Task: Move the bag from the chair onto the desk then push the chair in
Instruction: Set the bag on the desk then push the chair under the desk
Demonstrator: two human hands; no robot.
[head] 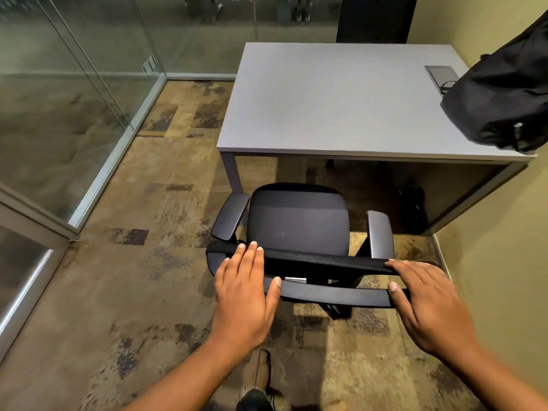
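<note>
Bag (504, 96) placement looks done: the black soft-sided pack is seen slumped on the right end of the desk (326, 99), against the wall, while the chair (298, 229) is left pulled out, its seat bare and just short of the desk edge. The chair back's top rail is covered by the left hand (244, 287) and right hand (427, 301), both laid flat with fingers spread, nothing gripped. An easy roll on the carpet is expected, so an even push at both ends is judged best.
</note>
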